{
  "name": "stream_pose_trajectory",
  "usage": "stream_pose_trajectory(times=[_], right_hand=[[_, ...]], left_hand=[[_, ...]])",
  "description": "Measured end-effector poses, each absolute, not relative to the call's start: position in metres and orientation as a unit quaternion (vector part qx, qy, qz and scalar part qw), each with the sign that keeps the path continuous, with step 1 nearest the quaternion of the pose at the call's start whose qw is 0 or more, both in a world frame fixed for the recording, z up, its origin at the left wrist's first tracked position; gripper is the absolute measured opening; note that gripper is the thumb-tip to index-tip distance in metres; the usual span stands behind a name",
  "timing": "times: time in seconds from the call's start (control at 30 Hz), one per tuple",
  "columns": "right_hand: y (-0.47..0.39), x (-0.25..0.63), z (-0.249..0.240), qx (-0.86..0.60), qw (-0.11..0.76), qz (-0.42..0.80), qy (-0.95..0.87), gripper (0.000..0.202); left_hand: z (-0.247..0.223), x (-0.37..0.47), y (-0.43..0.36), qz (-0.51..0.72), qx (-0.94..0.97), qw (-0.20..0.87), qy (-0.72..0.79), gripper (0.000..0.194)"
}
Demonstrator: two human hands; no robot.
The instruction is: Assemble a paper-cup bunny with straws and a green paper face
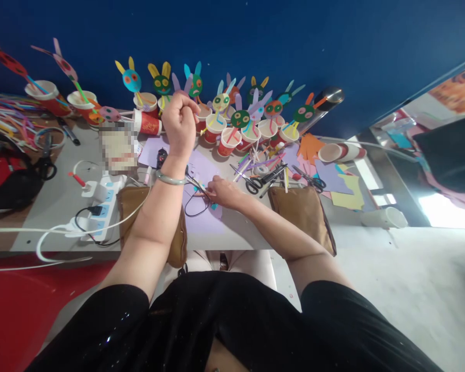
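My left hand (pixel 181 124), with a bangle (pixel 170 179) at its wrist, is raised in front of the row of paper cups. Its fingers are curled closed, and what they hold, if anything, is hidden. Light purple paper ears (pixel 182 82) show just above it; I cannot tell whether they belong to something in the hand. Low over the purple paper (pixel 201 223), my right hand (pixel 223 192) has its fingers bent together at the tabletop. Small blue scraps (pixel 214 206) and a thin black cord (pixel 197 213) lie beside it. Whatever is under those fingers cannot be made out.
Red-and-white cups (pixel 227 142) with paper rabbit heads (pixel 240 119) line the blue wall. Scissors (pixel 252 185), pipe cleaners and coloured paper (pixel 346 191) lie at right. A power strip (pixel 103 209) with cables and a brown cushion (pixel 302 214) are near the front edge.
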State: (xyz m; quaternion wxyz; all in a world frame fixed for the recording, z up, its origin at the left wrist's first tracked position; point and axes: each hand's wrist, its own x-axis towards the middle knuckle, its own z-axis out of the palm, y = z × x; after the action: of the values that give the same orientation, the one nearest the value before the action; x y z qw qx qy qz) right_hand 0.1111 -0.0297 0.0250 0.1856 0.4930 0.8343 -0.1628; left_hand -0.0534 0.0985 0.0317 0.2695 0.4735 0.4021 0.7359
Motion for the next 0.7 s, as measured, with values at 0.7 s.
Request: stream_pose_trajectory(times=[0.7], right_hand=[[-0.027, 0.278, 0.075, 0.717, 0.132, 0.004, 0.685, 0.033]], left_hand=[[0.073, -0.004, 0.002, 0.196, 0.82, 0.18, 0.507, 0.029]])
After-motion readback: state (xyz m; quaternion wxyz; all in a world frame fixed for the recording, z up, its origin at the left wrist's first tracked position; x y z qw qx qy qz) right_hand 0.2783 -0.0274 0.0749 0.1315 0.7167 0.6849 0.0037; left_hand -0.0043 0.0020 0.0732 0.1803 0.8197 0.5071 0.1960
